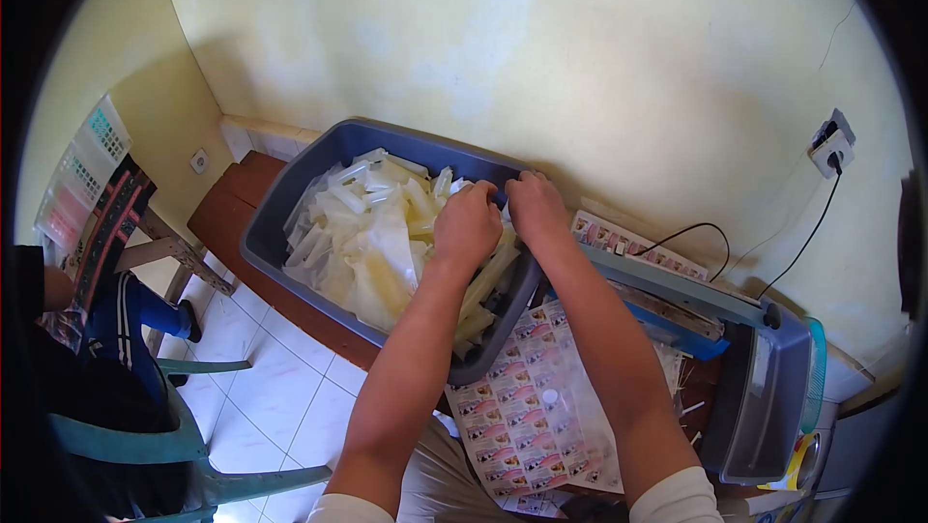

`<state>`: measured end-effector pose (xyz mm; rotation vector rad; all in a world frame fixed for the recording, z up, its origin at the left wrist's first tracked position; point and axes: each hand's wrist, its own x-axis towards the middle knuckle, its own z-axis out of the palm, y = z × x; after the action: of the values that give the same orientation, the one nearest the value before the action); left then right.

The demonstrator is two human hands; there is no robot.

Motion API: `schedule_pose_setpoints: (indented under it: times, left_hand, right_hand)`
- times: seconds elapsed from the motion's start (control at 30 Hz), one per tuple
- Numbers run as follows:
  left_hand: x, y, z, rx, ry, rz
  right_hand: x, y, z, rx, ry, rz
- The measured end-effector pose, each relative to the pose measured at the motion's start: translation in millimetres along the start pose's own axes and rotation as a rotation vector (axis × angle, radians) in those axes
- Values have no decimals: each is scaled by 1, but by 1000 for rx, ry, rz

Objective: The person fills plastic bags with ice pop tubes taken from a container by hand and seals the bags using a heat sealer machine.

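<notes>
A large grey tub stands on a brown wooden bench and holds a heap of pale, translucent plastic tubes and film. My left hand is over the right part of the heap, its fingers curled near the tub's far right side. Close beside it, my right hand is closed at the tub's far right rim. The fingertips of both hands are near each other, and what they grip is too hidden to make out.
Printed label sheets lie right of the tub, below a long grey sealer-like bar. Farther right is a second grey tub. A black cord runs to a wall socket. At left a person sits in a green chair.
</notes>
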<state>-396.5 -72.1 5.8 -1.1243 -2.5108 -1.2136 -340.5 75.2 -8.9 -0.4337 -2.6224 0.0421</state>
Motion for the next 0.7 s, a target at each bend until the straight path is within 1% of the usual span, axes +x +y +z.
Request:
schedule_pose_setpoints:
  times: [0.1,0.2,0.27,0.3,0.37,0.4,0.47,0.5,0.53,0.57,0.6,0.63,0.67,0.7]
  left_hand:
    - [-5,4,-2,11,-22,-10]
    - [-6,10,-3,26,-16,-14]
    - [-6,9,-3,36,-11,-15]
    - [-8,8,-3,22,-16,-21]
    - [-11,7,-3,4,-18,-24]
    - [-12,7,-3,2,16,9]
    - [-13,5,-2,1,49,47]
    - [-14,9,-4,-88,46,82]
    - [-17,12,-6,-178,43,113]
    - [-21,17,-8,-179,40,116]
    - [-25,28,-18,-197,23,167]
    - [-29,41,-27,-216,4,220]
    - [-34,55,-36,-218,1,228]
    - [-40,69,-45,-370,-77,158]
  right_hand:
    - [-3,-1,-3,-6,-52,-35]
    - [-7,-6,-16,79,-14,24]
    - [-11,-12,-29,226,-24,68]
    - [-12,-12,-29,223,-20,67]
    - [-16,-12,-29,488,99,137]
    - [-19,-10,-29,487,104,136]
    - [-29,-8,-30,681,288,65]
    - [-34,-10,-34,681,290,68]
    - [-41,-13,-39,842,307,159]
    - [-49,-15,-45,1003,326,251]
    - [-56,-16,-53,1000,331,253]
    - [-63,-16,-63,1092,349,262]
    - [-71,-17,-74,1183,369,270]
    - [-78,-18,-87,1180,379,272]
